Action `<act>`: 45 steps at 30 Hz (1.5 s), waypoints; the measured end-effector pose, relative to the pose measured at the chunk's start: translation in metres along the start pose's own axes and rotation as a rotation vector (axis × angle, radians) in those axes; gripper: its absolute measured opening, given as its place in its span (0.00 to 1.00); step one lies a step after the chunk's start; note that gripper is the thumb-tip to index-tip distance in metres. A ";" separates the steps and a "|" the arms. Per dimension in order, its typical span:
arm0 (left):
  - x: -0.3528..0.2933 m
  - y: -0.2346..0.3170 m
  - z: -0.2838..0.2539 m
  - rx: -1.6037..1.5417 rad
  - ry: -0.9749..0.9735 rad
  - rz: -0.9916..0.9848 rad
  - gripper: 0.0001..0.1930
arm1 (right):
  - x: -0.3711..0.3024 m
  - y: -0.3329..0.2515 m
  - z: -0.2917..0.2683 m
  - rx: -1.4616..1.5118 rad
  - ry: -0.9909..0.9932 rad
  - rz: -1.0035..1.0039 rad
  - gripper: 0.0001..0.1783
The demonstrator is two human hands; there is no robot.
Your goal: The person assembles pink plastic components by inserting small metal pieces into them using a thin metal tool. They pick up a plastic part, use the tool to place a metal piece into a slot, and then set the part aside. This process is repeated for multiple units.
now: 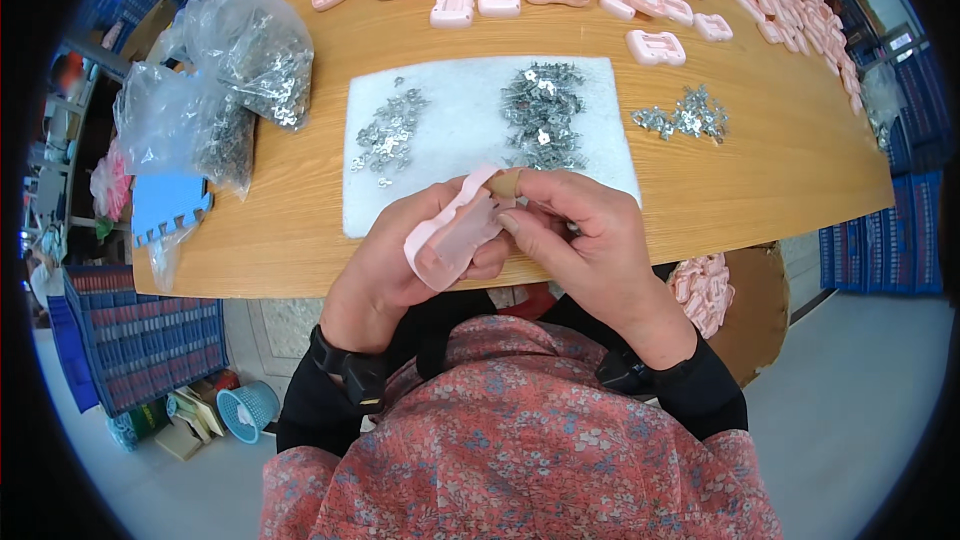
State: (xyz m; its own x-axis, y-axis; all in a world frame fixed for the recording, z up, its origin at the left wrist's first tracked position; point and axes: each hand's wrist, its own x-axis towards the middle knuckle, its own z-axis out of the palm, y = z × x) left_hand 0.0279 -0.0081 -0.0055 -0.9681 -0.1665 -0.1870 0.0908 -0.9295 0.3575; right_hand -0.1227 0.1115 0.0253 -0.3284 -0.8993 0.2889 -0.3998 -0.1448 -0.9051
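The left hand (385,258) clamps a pale-pink, hollow plastic shell (452,245); the right hand (592,240) pinches at its edge, contents hidden; uneven pressure could twist it loose.

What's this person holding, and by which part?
A pink shell: the left hand holds it from its left side and underneath. The right hand is at its far end; whether it grips anything can't be told.

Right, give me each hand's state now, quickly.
Left hand: closed around a pink plastic shell.
Right hand: fingers bent in at the shell's upper end; whether they pinch anything cannot be told.
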 end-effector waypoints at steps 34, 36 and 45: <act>0.023 -0.018 0.023 0.278 0.348 0.289 0.23 | -0.006 0.001 -0.004 -0.294 0.065 -0.284 0.22; 0.025 -0.019 0.019 0.270 0.257 0.324 0.21 | -0.008 0.003 -0.012 -0.292 0.076 -0.212 0.22; 0.022 0.020 0.059 1.165 0.011 0.064 0.29 | -0.021 0.004 -0.052 0.115 -0.149 0.124 0.13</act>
State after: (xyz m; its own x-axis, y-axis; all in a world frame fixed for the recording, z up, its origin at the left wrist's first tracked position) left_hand -0.0057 -0.0105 0.0517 -0.9669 -0.2107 -0.1438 -0.1350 -0.0557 0.9893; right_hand -0.1621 0.1516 0.0315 -0.2350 -0.9630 0.1317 -0.2614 -0.0678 -0.9628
